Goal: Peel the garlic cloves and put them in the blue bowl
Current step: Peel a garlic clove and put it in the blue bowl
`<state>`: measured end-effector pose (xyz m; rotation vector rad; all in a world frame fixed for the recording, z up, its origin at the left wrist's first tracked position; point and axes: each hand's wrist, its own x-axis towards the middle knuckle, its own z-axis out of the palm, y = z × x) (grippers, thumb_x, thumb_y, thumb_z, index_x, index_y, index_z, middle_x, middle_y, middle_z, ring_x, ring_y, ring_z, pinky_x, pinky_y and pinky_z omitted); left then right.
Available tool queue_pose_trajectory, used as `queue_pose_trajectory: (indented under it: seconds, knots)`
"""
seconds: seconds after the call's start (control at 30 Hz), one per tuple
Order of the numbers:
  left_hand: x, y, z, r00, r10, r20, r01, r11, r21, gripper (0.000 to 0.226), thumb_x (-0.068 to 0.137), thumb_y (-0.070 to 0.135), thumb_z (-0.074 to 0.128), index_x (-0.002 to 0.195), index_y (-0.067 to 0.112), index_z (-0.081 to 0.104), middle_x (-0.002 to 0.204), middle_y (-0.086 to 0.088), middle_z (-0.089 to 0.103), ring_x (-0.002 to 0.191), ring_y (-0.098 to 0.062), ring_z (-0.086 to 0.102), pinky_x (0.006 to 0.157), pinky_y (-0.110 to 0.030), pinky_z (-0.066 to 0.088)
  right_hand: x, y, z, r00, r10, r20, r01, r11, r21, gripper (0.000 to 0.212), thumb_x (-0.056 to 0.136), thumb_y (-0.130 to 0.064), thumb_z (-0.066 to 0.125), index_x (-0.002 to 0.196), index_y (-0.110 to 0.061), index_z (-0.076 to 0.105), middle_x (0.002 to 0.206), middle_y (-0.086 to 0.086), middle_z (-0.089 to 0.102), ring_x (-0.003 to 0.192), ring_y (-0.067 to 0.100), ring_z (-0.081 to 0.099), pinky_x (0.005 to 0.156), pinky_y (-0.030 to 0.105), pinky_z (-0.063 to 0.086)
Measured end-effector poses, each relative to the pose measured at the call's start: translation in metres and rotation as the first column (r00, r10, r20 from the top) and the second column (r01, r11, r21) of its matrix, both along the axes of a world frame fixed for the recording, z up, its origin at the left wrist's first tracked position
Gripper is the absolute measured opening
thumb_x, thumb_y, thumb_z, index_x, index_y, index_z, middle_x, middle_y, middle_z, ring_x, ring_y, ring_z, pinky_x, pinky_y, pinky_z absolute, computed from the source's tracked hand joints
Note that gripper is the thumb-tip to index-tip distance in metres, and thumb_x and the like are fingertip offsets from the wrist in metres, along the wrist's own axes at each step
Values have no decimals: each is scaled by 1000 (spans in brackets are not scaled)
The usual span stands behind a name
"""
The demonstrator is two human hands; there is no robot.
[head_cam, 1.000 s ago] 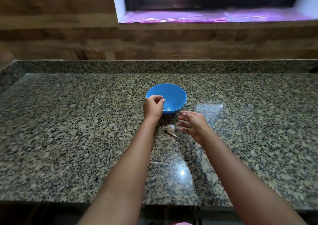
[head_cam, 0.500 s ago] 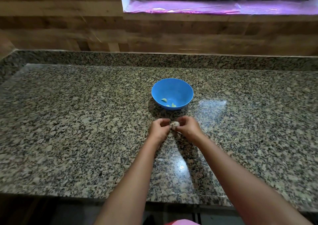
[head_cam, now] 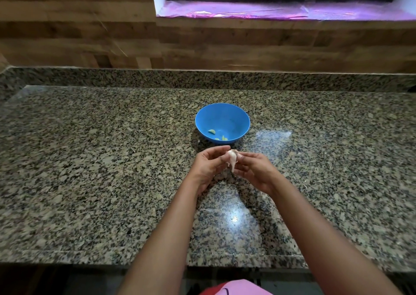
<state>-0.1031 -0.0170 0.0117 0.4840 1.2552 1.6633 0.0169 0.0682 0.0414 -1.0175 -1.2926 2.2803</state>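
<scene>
left hand (head_cam: 208, 166) pinches garlic (head_cam: 232, 158) | right hand (head_cam: 255, 170) pinches garlic too, held above the desk (head_cam: 90, 170) | bowl (head_cam: 236, 119) just beyond the hands, peeled cloves (head_cam: 212, 131) lying inside

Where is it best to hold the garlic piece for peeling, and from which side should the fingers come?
Probably grip the plump body of the garlic from both sides, as the left hand and right hand do now. Its loose skin tail hangs down, so a thumb could catch the skin there and pull it away. The blue bowl lies just beyond.
</scene>
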Motion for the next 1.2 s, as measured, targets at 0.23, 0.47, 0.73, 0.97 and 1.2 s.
queue_pose_trajectory:
  seconds: [0.23,0.47,0.73,0.97,1.2]
  knots:
    - [3,4,4,1000,-2,9,2,1000,25,17,83,-2,62,99,4,68,84,-5,73,73,-13,68,72,-24,55,8,1,4,999,2,-49,-2,1000,1,9,88,1,56,95,0,61,77,9,71,66,16,67,63,26,55]
    - [5,4,3,999,-33,26,32,999,36,24,82,-7,62,102,4,66,91,-9,70,79,-14,68,76,-25,57,10,0,2,997,-53,-50,56,997,54,14,87,2,57,101,2,57,87,13,67,66,16,67,61,24,57]
    - [9,3,2,1000,-5,-11,5,1000,13,23,81,-5,64,99,8,67,95,-13,69,83,-20,67,86,-33,53,8,-4,3,996,-63,70,28,908,418,13,81,-4,68,93,-2,64,88,19,69,75,24,69,71,31,58]
    - [13,5,7,987,13,-162,-17,1000,-24,25,84,-6,61,108,1,63,91,-14,66,76,-17,65,70,-26,56,3,-3,-1,985,-89,148,-14,812,583,20,80,-7,71,96,4,67,85,21,70,77,29,70,72,36,59]
    - [18,10,3,966,7,-258,-39,992,-119,20,86,-6,59,96,10,65,83,-7,64,72,-13,62,65,-25,52,4,-9,-9,949,-168,266,-110,615,781,20,84,-26,68,90,-7,65,77,3,66,66,11,61,58,19,51]
